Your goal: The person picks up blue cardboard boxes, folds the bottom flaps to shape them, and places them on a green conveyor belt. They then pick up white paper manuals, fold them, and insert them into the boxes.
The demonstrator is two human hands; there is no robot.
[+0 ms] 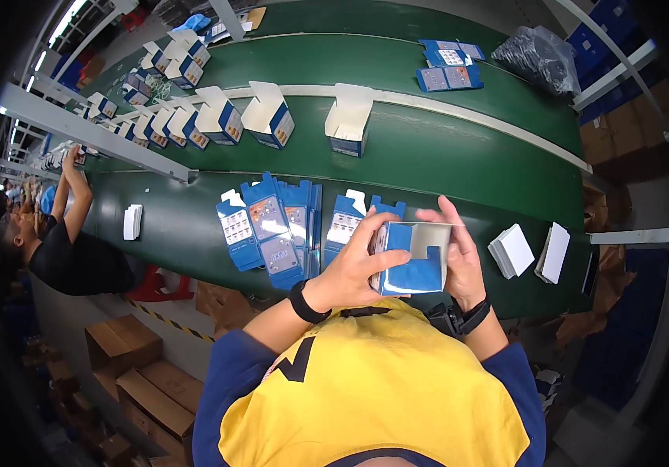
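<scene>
I hold a small blue-and-white carton point(410, 274) in front of my chest, its open side up and the pale inside showing. My left hand point(358, 261) grips its left side, the thumb lying across the blue near panel. At the right wall, my right hand point(463, 261) is closed against the carton, with fingers raised around the far right corner. Flat blue carton blanks point(276, 233) lie in overlapping stacks on the green bench to the left. A smaller pile of blanks point(344, 222) sits just behind my left hand.
Open-topped cartons point(268, 117) line the white strip of the green bench point(443, 148). White card stacks point(511, 251) lie at right. Flattened cartons point(449, 66) and a dark plastic bag point(537, 58) are farther back. A metal bar point(93, 132) crosses at left, near a co-worker point(70, 241).
</scene>
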